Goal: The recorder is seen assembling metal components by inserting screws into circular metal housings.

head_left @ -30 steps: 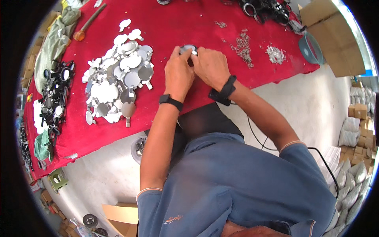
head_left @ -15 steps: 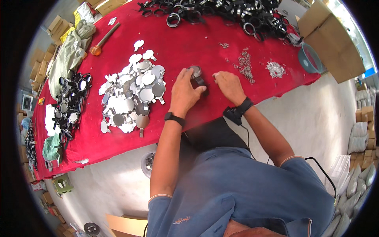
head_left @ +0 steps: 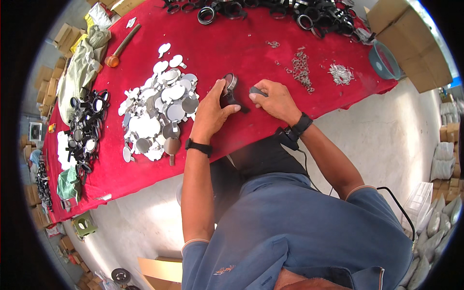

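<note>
Both hands shifted right | left hand (head_left: 212,112) gripping one round mirror (head_left: 229,87) | right hand (head_left: 273,99) pinching tool (head_left: 257,90)

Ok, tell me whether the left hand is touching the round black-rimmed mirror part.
Touching. The head view shows the left hand wrapped around the round black-rimmed mirror part, thumb against its rim.

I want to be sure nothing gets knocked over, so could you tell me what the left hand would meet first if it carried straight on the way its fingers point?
The left hand points up-table, already on the round black mirror frame. Beyond lies bare red cloth, then probably the black frames along the far edge.
</note>
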A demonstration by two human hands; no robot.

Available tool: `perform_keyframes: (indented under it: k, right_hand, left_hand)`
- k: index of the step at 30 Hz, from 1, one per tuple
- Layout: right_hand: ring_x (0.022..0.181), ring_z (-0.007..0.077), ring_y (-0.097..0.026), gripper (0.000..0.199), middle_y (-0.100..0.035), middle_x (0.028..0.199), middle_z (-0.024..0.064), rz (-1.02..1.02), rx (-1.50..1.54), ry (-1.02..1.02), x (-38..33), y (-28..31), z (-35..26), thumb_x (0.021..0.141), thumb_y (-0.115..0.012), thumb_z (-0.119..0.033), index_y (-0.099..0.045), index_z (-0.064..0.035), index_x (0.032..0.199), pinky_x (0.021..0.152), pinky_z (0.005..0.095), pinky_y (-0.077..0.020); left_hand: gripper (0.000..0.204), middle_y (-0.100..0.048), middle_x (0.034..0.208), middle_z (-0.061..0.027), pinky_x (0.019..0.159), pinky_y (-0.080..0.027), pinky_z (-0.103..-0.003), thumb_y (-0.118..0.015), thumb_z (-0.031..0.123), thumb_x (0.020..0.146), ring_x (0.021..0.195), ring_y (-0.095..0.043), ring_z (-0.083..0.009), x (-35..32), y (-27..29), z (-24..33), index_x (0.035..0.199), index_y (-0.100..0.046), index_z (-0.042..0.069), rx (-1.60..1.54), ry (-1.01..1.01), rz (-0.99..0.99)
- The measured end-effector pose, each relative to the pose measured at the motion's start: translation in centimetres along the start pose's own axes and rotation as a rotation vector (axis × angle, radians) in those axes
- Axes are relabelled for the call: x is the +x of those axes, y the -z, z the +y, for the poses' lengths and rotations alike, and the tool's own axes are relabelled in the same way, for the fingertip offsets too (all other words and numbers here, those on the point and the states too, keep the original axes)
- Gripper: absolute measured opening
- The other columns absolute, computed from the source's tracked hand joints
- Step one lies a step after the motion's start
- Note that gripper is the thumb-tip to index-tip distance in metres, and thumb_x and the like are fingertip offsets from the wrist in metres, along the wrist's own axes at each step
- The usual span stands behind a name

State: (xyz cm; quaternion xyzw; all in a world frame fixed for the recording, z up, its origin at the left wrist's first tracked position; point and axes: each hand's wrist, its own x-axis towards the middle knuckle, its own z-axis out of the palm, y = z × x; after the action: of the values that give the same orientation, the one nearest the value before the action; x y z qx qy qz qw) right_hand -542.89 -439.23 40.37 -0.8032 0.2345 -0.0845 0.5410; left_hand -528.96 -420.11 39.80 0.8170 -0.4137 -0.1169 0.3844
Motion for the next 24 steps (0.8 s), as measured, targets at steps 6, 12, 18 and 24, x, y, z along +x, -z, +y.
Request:
perform_keyframes:
  k: [6,12,18,24]
  right_hand:
    - [0.076,0.0283,-0.071,0.02,-0.074,0.087,0.0155,0.015,-0.25,0.221,0.1,-0.6,-2.0,0.1,-0.065,-0.014,-0.061,0.0022,0.111,0.069,0.0424,-0.0544]
    - [0.086,0.0442,-0.071,0.032,-0.073,0.092,0.0241,0.008,-0.671,0.349,1.8,-1.3,-2.9,0.098,-0.064,-0.025,-0.06,0.0048,0.11,0.076,0.0525,-0.0524]
    - [0.081,0.0401,-0.074,0.03,-0.074,0.085,0.022,0.014,-0.901,0.346,2.6,-1.8,-4.6,0.096,-0.065,-0.028,-0.064,0.0017,0.099,0.075,0.0502,-0.0539]
    - [0.064,0.0336,-0.073,0.024,-0.072,0.071,0.017,0.066,-0.976,0.467,3.1,-2.2,-3.7,0.095,-0.065,-0.025,-0.066,-0.0007,0.094,0.062,0.0454,-0.0578]
  left_hand:
    - [0.088,-0.056,0.154,-0.0251,0.119,-0.045,-0.043,-0.094,0.026,0.078,0.144,-0.055,-0.0376,0.5,0.0,0.6,0.152,-0.052,0.001,0.017,0.014,0.0]
    - [0.067,-0.056,0.151,-0.0291,0.115,-0.047,-0.05,-0.085,0.021,0.082,0.138,-0.055,-0.0457,1.3,-2.3,2.4,0.143,-0.062,0.003,0.126,0.047,0.175]
    - [0.055,-0.061,0.14,-0.0301,0.106,-0.052,-0.053,-0.078,0.023,0.088,0.123,-0.062,-0.0478,1.5,-3.3,3.4,0.141,-0.065,0.009,0.17,0.027,0.216]
    - [0.051,-0.061,0.136,-0.029,0.1,-0.052,-0.054,-0.076,0.02,0.089,0.118,-0.062,-0.0475,2.1,-3.7,3.0,0.138,-0.067,0.01,0.195,0.018,0.234]
